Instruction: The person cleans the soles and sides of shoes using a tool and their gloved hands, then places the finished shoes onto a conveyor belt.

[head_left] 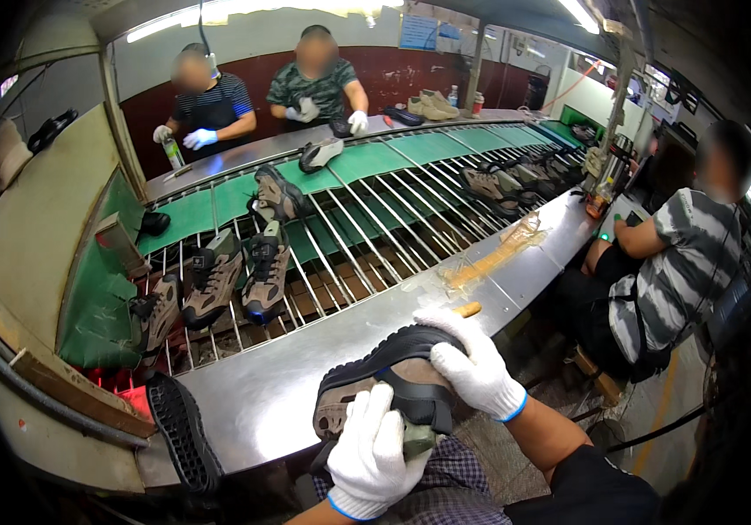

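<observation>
Between my gloved hands a brown and black shoe point(349, 398) lies tilted on its side over the bench's near edge, its black sole point(384, 348) toward the far side. My left hand point(379, 455) wraps round the upper near the shoe's opening, where a grey-green shoe last point(417, 440) sticks out. On the other end of the sole, my right hand point(478, 363) presses with its fingers bent over the edge. Both hands wear white knit gloves with blue cuffs. A yellow-brown rod end point(467, 309) shows just beyond my right fingers; the rest of it is hidden.
A loose black sole point(185, 433) rests on the metal bench point(261, 394) at left. Beyond, several shoes point(213, 280) stand on a rack of metal bars point(349, 254), by a green belt point(393, 153). Two people work across it; another person point(681, 262) sits at right.
</observation>
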Tool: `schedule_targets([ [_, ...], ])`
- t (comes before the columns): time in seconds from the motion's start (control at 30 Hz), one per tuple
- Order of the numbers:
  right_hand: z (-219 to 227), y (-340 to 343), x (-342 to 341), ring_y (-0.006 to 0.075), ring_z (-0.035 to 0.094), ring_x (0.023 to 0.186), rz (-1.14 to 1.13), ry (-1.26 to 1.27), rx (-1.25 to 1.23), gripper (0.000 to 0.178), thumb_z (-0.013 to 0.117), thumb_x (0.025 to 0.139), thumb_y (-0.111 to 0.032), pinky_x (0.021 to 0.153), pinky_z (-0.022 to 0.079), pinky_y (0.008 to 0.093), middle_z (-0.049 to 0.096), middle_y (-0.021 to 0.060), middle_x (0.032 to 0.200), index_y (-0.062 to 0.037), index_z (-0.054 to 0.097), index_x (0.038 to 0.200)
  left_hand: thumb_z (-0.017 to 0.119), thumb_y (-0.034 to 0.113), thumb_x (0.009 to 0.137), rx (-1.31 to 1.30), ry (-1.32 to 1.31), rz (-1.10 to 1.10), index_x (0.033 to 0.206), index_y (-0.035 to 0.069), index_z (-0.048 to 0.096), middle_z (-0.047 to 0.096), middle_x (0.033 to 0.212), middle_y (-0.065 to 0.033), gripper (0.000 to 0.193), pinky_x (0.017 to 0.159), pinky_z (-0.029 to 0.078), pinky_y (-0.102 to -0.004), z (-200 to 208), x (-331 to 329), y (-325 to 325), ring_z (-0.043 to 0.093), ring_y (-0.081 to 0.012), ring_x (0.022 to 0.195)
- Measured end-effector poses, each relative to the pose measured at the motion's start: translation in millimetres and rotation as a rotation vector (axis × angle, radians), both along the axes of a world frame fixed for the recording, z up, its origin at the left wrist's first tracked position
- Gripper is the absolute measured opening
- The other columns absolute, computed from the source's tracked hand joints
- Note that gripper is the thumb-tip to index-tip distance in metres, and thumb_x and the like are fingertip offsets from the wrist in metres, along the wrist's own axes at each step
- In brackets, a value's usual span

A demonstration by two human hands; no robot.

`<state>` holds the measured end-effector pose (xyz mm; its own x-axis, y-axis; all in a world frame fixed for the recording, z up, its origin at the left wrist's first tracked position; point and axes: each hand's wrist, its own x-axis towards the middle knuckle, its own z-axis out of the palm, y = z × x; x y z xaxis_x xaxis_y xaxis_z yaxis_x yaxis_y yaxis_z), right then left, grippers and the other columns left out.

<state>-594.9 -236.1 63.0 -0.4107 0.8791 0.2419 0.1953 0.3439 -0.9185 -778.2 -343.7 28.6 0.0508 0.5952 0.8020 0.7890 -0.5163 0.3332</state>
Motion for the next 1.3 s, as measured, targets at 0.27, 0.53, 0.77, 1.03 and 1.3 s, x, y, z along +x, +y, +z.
schedule_targets([
  [0.27, 36.4, 13.2, 12.0, 0.0366, 0.065, 0.127, 0.120, -0.548, 0.042, 0.050, 0.056, 0.106, -0.035, 0.112, 0.049, 0.0427, 0.068, 0.0237, 0.135, -0.0042, 0.058, 0.145, 0.089, 0.022, 0.079, 0.047, 0.074, -0.079, 0.127, -0.003, 0.050, 0.067, 0.127, -0.0300, 0.067, 0.081, 0.063, -0.0515, -7.2, 9.1, -1.1, 0.072, -0.0494, 0.102],
  [0.53, 23.2, 6.0, 2.9, 0.0337, 0.067, 0.121, 0.111, -0.382, 0.096, 0.038, 0.056, 0.107, -0.025, 0.106, 0.052, 0.0417, 0.069, 0.0197, 0.130, -0.0020, 0.063, 0.137, 0.090, 0.017, 0.073, 0.101, 0.192, -0.133, 0.129, 0.000, 0.048, 0.068, 0.129, -0.0283, 0.072, 0.086, 0.065, -0.0518, -12.0, -22.3, -6.9, 0.073, -0.0482, 0.107],
  [0.77, 2.0, -39.4, 22.5, 0.0371, 0.074, 0.116, 0.117, -0.405, -0.088, 0.048, 0.066, 0.103, -0.029, 0.102, 0.057, 0.0409, 0.074, 0.0227, 0.128, -0.0033, 0.063, 0.143, 0.085, 0.020, 0.069, -0.250, 0.109, -0.373, 0.113, 0.000, 0.060, 0.068, 0.118, -0.0198, 0.055, 0.075, 0.060, -0.0477, 2.1, -26.9, -37.4, 0.069, -0.0383, 0.094],
  [1.03, -16.0, -49.1, 27.7, 0.0434, 0.077, 0.101, 0.308, -0.803, -0.252, 0.065, 0.058, 0.106, -0.049, 0.091, 0.062, 0.0474, 0.075, 0.0276, 0.118, -0.0035, 0.051, 0.151, 0.077, 0.023, 0.088, -0.170, 0.140, -0.400, 0.125, 0.011, 0.073, 0.073, 0.125, -0.0144, 0.040, 0.088, 0.063, -0.0499, -52.9, -2.4, -58.9, 0.073, -0.0362, 0.108],
  [1.3, -8.8, -7.1, -11.3, 0.0451, 0.076, 0.099, 0.539, -0.988, -0.217, 0.067, 0.055, 0.106, -0.050, 0.090, 0.061, 0.0488, 0.075, 0.0287, 0.112, -0.0023, 0.049, 0.152, 0.074, 0.019, 0.085, -0.172, 0.221, -0.460, 0.124, 0.012, 0.078, 0.072, 0.130, -0.0138, 0.040, 0.095, 0.061, -0.0499, -59.2, -15.3, -52.8, 0.071, -0.0343, 0.112],
])
